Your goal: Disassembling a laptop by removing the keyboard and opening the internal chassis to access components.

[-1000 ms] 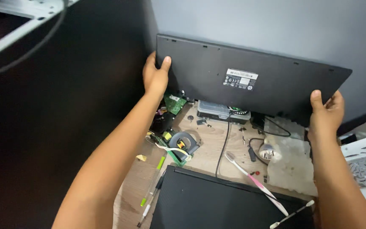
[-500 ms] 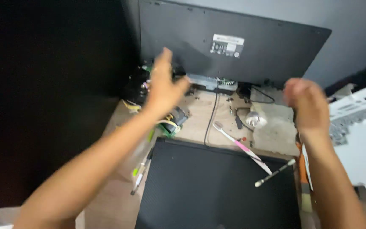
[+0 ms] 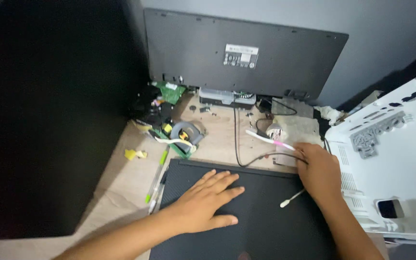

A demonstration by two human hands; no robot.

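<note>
Black textured plastic fills the lower centre of the frame: a laptop chassis (image 3: 246, 212) lies flat on the wooden bench (image 3: 116, 192). The left hand (image 3: 203, 204) rests palm-down on this chassis, fingers spread and flat, gripping nothing. The right hand (image 3: 319, 174) sits at the chassis's upper right edge, fingers curled downward; whether they pinch anything cannot be told, though a thin black cable (image 3: 246, 159) and a pink-handled tool (image 3: 270, 139) run right up to the fingertips. A cotton swab (image 3: 292, 198) lies on the chassis just beside the right wrist. A dark grey cover panel (image 3: 246, 53) stands upright against the wall at upper centre, apart from both hands. Loose parts sit at centre left: a grey tape roll (image 3: 186, 132) and green circuit board pieces (image 3: 169, 91), with a green pen (image 3: 156, 175) just left of the chassis. A white perforated panel (image 3: 391, 159) occupies the right edge. Judged from this layout, the step in hand is steadying the chassis while clearing or collecting small items at its rim. The next move calls for a fine fingertip grip from the right hand, with the left maintaining flat downward pressure.
</note>
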